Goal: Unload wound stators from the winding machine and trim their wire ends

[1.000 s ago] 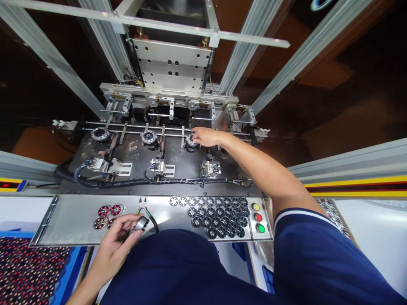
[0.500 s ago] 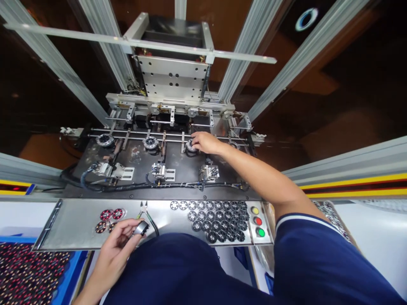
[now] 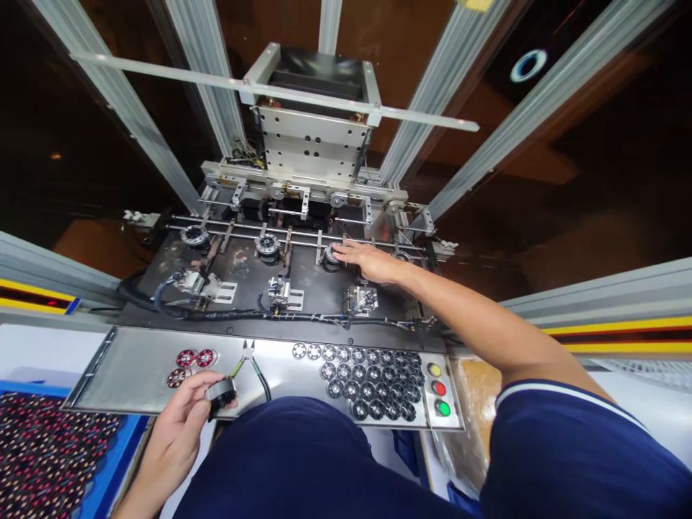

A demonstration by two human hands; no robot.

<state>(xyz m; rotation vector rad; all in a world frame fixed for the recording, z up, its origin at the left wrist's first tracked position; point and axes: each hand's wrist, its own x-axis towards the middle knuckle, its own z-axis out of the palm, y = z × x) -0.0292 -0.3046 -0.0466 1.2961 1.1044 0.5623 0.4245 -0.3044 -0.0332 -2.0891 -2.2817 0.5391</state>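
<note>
My left hand (image 3: 184,418) grips a short round motor housing (image 3: 220,394), silver and black, between thumb and fingers, low over the tray's front edge. On the machine bed, my right hand (image 3: 373,261) reaches to the third round holder (image 3: 331,259). Its fingers are stretched out and the tips rest on the holder's top, partly covering it. Two like holders stand to the left, one at the middle (image 3: 268,246) and one farther out (image 3: 194,236), each with a dark round part in it. Beside my left hand lie red-and-black wound stators (image 3: 186,358) and a pair of cutting pliers (image 3: 248,355).
The metal tray (image 3: 135,367) carries rows of black round motor parts (image 3: 373,373). Yellow, red and green buttons (image 3: 440,388) sit at its right end. A blue bin (image 3: 54,447) full of stators stands at lower left. Small clamps (image 3: 281,290) and cables edge the bed.
My right hand's fingers have straightened on the third holder. My left hand has turned the motor housing and drawn it left. The whole view has shifted slightly.
</note>
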